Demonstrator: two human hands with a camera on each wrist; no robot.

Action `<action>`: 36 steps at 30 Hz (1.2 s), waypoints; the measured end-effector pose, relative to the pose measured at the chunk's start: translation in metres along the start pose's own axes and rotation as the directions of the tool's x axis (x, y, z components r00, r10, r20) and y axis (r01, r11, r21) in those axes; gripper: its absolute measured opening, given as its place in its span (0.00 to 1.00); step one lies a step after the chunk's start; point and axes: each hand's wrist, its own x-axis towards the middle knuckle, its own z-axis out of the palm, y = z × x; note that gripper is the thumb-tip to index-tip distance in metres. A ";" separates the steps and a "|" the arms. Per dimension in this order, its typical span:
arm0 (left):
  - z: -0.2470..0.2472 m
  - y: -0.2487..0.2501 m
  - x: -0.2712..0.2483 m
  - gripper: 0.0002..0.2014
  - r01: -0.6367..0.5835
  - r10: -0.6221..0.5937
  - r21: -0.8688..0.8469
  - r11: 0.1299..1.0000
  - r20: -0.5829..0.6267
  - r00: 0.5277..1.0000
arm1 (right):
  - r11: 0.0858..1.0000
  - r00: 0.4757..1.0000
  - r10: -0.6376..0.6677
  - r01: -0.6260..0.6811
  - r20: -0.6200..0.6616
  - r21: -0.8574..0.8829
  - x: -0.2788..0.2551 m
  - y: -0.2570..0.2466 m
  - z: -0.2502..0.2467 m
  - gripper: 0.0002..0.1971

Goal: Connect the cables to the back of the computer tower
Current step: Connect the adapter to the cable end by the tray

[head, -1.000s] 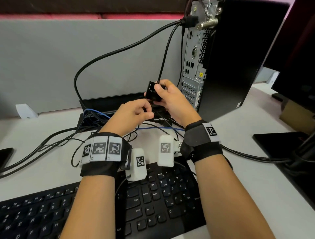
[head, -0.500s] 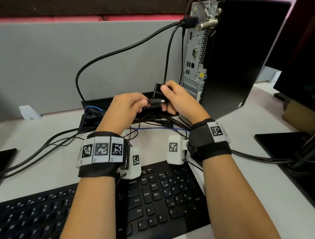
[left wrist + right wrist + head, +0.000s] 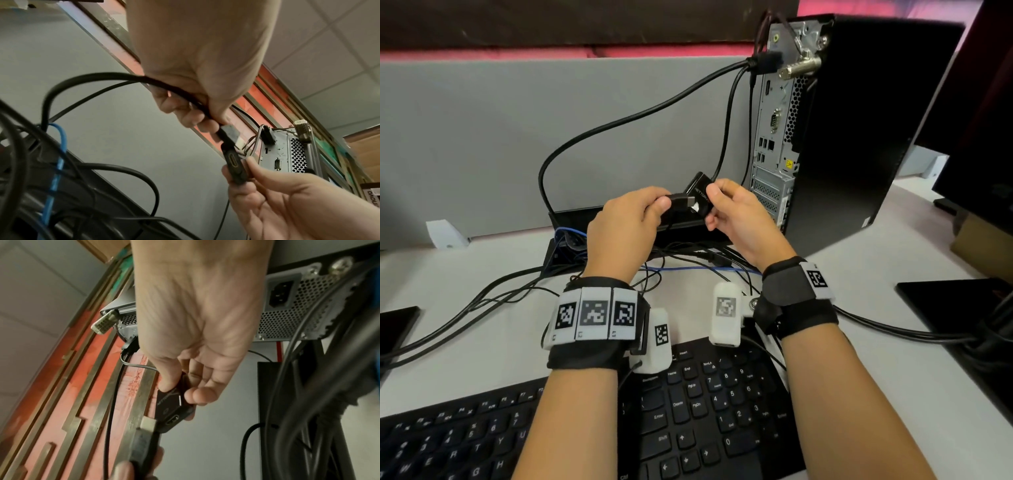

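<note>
My left hand pinches the plug of a black cable; my right hand has its grip closed round a small glossy black adapter, both held just in front of the tower and low against its back panel. The flat metal tip sits just beside the adapter's slot, not yet in. I judge a tilted entry could jam or bend it, and the stiff rubbery cable may tug it askew.

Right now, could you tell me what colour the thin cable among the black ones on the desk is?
Blue cable, clearest in the left wrist view.
</note>
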 end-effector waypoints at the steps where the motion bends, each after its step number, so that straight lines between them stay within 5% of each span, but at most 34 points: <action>1: 0.001 0.001 0.000 0.12 0.015 -0.015 0.001 1.000 -0.016 1.000 | 0.998 1.000 0.009 -0.010 0.007 0.065 -0.001 0.000 0.001 0.09; 6: 0.001 -0.011 0.003 0.15 0.087 -0.083 -0.166 0.982 0.035 0.996 | 0.931 0.997 0.031 -0.054 0.070 0.362 -0.002 0.001 0.010 0.09; 14: -0.001 -0.016 0.002 0.17 0.136 -0.109 -0.319 0.938 0.103 0.989 | 0.863 0.998 0.026 -0.050 0.055 0.502 0.001 0.004 0.013 0.04; 36: -0.001 -0.019 0.001 0.17 0.205 -0.141 -0.437 0.876 0.174 0.975 | 0.937 0.996 -0.015 -0.017 0.091 0.348 0.002 -0.001 0.013 0.10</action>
